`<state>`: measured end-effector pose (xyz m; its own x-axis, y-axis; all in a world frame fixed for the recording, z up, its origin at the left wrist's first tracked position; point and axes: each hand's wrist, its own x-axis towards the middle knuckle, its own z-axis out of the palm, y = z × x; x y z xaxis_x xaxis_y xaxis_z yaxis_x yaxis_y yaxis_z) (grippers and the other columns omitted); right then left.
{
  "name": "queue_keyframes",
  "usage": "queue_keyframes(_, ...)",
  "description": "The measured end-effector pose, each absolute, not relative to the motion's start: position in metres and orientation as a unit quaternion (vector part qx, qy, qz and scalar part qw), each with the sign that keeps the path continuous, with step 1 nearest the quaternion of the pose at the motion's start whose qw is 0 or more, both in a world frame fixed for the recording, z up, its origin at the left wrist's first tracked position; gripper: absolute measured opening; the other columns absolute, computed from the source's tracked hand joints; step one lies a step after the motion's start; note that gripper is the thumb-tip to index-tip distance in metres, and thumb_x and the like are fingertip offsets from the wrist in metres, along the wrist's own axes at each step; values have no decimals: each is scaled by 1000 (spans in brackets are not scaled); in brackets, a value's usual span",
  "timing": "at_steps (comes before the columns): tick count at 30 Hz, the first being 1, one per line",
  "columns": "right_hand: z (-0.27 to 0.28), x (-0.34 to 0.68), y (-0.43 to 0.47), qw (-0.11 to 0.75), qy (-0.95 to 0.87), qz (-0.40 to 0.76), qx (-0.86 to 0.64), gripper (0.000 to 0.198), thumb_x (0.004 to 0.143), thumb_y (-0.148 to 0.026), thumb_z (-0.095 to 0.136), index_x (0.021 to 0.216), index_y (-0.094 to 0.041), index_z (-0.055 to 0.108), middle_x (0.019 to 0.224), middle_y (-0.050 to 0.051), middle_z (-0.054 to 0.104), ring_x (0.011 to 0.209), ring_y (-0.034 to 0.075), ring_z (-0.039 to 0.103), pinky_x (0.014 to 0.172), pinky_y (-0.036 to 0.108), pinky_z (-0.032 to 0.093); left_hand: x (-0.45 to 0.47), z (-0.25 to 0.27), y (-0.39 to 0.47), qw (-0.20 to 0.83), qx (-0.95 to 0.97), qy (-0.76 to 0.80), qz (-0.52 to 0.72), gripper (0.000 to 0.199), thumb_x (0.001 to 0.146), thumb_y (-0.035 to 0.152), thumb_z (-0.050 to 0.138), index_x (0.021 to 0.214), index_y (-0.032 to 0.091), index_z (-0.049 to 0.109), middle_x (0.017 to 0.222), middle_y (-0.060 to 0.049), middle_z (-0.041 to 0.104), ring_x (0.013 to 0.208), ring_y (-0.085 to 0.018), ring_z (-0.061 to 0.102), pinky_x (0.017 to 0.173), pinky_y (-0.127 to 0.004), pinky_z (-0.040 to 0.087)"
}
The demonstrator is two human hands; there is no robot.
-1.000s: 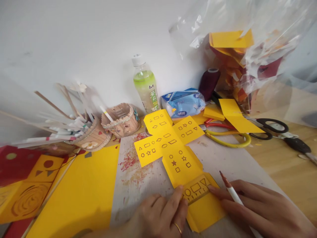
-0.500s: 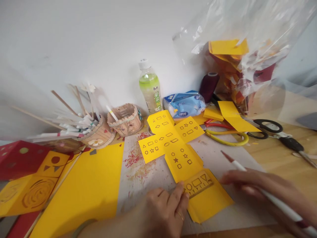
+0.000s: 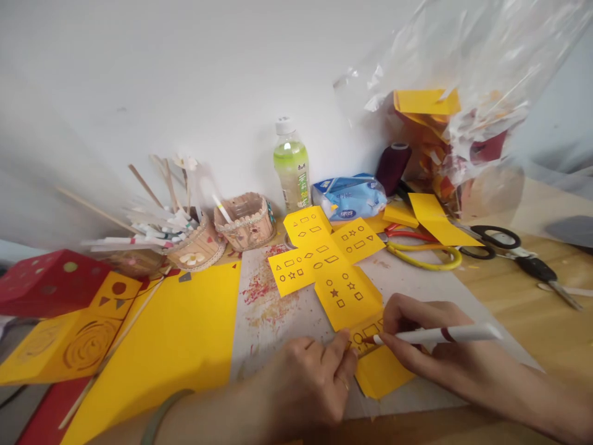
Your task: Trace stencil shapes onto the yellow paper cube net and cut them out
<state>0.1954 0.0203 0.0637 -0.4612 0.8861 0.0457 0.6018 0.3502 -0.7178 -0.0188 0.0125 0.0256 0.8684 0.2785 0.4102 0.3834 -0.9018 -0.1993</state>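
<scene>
A yellow paper box net [image 3: 308, 254], covered in small drawn shapes, lies unfolded on a whitish, stained sheet. Across its nearest panel rests a see-through stencil ruler [image 3: 372, 329] with shape cut-outs. The fingers of my left hand [image 3: 319, 374], bent together, press the stencil's left end onto the paper. Between the thumb and fingers of my right hand [image 3: 430, 346] is a white marker pen [image 3: 456, 334], its brown tip at a cut-out on the stencil's left part. My right hand covers the stencil's right end.
Left are a large yellow sheet [image 3: 185, 334], a red box [image 3: 50, 281] and a basket of pens [image 3: 197, 247]. Behind stand another basket [image 3: 248, 225], a drink bottle [image 3: 291, 167] and a tissue pack [image 3: 347, 198]. Yellow-handled scissors [image 3: 424, 258] and black-handled scissors [image 3: 495, 236] lie right.
My right hand has moved left with the marker, bringing its tip down from above the sheet onto the stencil. The left hand still presses the stencil. The view has shifted slightly.
</scene>
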Motion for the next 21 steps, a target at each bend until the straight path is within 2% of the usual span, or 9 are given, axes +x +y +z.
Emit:
queue_keyframes(7, 61, 193, 25, 209, -808, 313, -453, 23, 86, -30, 45, 65, -21, 48, 55, -1, 57, 47, 10, 49, 43, 19, 38, -20, 27, 12, 151, -957, -172, -178, 33, 89, 7, 36, 102, 4, 66, 99, -18, 71, 50, -15, 61, 38, -25, 46)
queue_keyframes(14, 56, 193, 24, 199, -814, 322, -441, 21, 84, -24, 47, 64, -21, 44, 56, -2, 55, 48, 9, 47, 44, 19, 36, -20, 23, 11, 155, -957, -173, -172, 30, 88, 8, 39, 102, 4, 66, 101, -19, 70, 51, -15, 61, 38, -25, 46)
queue_keyframes(21, 56, 193, 33, 151, -818, 341, -437, 23, 90, -28, 43, 68, -21, 45, 60, -2, 55, 53, 11, 49, 48, 21, 38, -19, 23, 11, 157, -957, -179, -167, 30, 88, 9, 39, 103, 4, 65, 101, -20, 70, 49, -14, 61, 37, -25, 45)
